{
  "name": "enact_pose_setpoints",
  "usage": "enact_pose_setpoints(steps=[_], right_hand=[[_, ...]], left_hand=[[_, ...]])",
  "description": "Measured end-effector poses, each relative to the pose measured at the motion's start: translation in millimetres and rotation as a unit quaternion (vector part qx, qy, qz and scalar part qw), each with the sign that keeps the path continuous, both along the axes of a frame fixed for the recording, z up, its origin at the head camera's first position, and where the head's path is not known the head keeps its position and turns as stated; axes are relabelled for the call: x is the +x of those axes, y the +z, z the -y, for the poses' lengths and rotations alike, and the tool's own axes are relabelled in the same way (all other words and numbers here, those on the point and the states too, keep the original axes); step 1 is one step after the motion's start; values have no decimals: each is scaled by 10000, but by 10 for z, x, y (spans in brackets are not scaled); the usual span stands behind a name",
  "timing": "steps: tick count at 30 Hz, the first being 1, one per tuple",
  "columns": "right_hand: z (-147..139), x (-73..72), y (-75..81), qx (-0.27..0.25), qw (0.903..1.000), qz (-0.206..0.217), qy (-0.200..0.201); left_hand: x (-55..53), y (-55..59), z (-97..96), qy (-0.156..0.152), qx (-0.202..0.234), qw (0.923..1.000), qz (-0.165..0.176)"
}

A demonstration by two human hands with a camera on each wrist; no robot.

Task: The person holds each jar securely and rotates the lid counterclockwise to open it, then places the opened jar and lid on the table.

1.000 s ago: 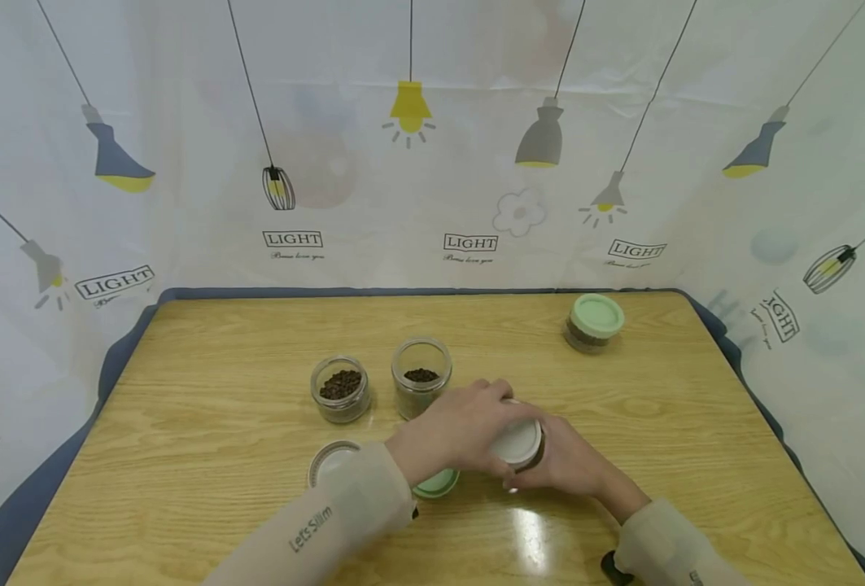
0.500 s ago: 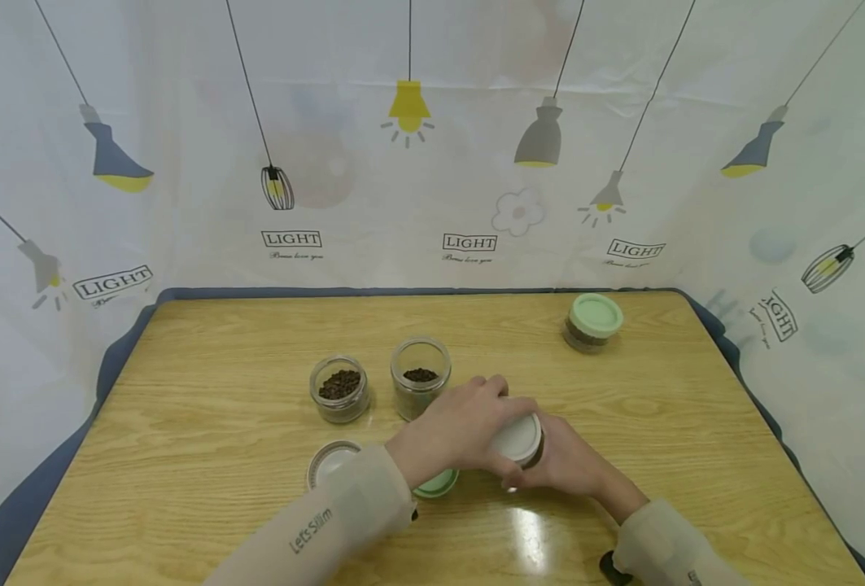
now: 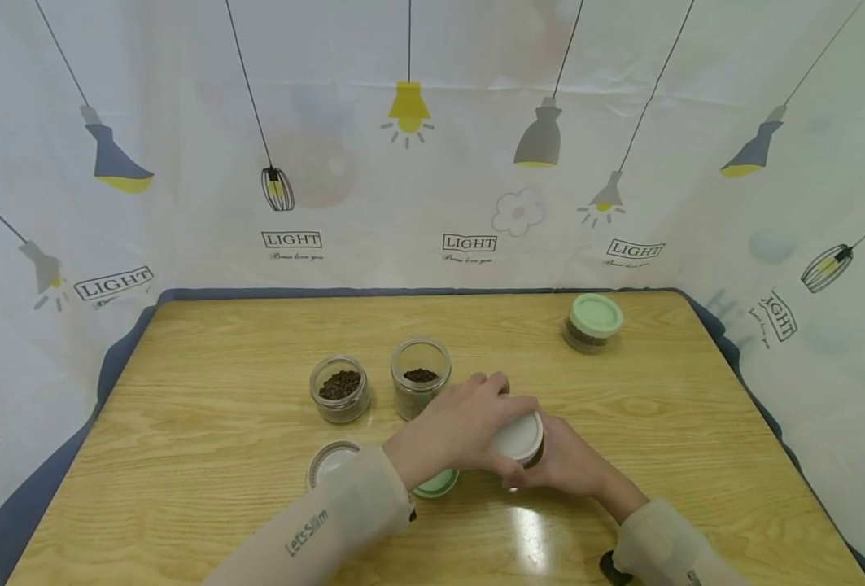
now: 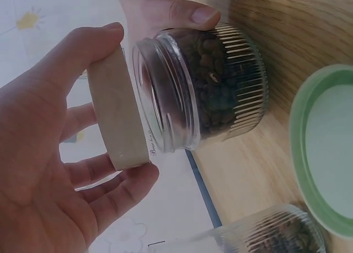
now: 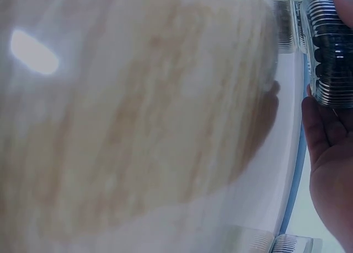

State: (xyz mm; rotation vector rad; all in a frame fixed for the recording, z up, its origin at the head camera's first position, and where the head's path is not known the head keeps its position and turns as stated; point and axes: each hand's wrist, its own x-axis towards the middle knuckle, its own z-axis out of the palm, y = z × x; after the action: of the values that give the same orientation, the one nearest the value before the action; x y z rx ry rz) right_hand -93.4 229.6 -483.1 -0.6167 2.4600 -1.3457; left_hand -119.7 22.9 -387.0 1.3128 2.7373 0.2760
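Over the wooden table, my left hand [image 3: 469, 427] grips a white lid [image 4: 118, 109] by its edge, thumb on one side and fingers on the other. My right hand [image 3: 574, 464] holds a ribbed glass jar [image 4: 220, 82] partly filled with dark coffee beans. In the left wrist view the lid faces the jar's threaded mouth, with a narrow gap between them. The right wrist view catches the ribbed jar [image 5: 333, 54] at its right edge, with fingers below it. From the head, the left hand and lid hide most of the jar.
Two uncovered glass jars of beans, a shorter one [image 3: 340, 391] and a taller one [image 3: 421, 391], stand left of the hands. Nearer lie a pale lid [image 3: 333, 464] and a green lid [image 3: 438, 484], partly behind the left arm. A green-lidded jar [image 3: 595, 321] stands at the back right.
My left fingers have shifted slightly on the white lid since one second ago. Both hands and the jar otherwise stay in nearly the same place.
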Motion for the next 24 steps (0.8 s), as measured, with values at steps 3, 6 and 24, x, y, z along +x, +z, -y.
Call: enact_pose_setpoints(steps=[3,6,24], right_hand=[[-3,-2,-1,-46,10000,47,29],[-6,-8,-12,-82,9999,45,79],[-87,-21,28,274,9987,-158,-400]], left_hand=[[6,22,4,14,8,10000,-47],[10,41,4,23,11,10000,-58],[89,105,131,61,330,9994,9]])
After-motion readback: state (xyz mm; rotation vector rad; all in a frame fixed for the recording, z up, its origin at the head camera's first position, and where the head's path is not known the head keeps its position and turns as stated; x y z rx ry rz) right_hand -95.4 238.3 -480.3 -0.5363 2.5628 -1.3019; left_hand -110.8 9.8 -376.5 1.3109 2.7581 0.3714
